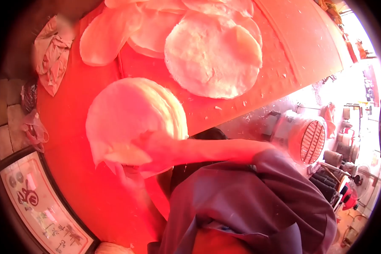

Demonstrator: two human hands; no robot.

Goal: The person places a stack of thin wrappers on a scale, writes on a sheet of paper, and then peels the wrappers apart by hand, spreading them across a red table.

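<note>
A stack of pale round flatbreads (127,106) lies on the red table covering, its layers showing along the right side. My right hand (156,148) reaches across from the right and is closed on the near edge of the top flatbread, where a flap is folded over. Just below that edge is my left hand (130,178), smeared by motion, with its fingertips at the rim of the stack. Farther back, another large round flatbread (211,57) rests over several more thin ones (110,36), spread out and overlapping.
Crumbs are scattered on the red table covering (283,55). At the left are a crumpled cloth (53,55), a plastic bag (34,129) and a framed sign (42,207) with writing. A round drum-like object with a slatted end (313,142) stands at the right, by cluttered shelves.
</note>
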